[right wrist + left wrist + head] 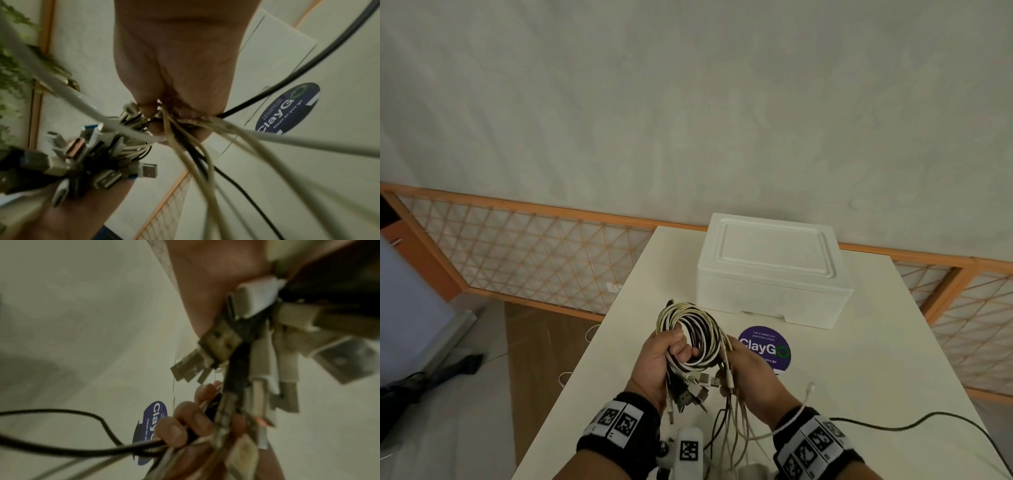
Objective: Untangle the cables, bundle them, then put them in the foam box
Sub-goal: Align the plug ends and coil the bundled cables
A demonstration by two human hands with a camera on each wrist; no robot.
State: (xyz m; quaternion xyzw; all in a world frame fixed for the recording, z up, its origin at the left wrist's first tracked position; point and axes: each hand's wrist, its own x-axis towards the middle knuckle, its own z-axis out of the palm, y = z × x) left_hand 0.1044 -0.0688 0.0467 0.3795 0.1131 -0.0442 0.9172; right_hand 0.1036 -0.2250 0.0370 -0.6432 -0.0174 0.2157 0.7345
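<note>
A coil of white and black cables (693, 334) is held above the white table (876, 359). My left hand (671, 353) grips the coil's left side, fingers curled through the loop. Several USB plugs (693, 390) (273, 344) (98, 164) hang below that hand. My right hand (748, 373) (174, 107) holds the loose cable strands (195, 146) beside the coil, fingers closed round them. The strands trail down toward me. The white foam box (770, 267) stands behind the coil with its lid on.
A round purple ClayGo sticker (765, 347) (150, 431) (287, 108) lies on the table before the box. A black cable (914, 423) snakes across the table to the right. An orange lattice railing (527, 253) runs behind the table, with floor at the left.
</note>
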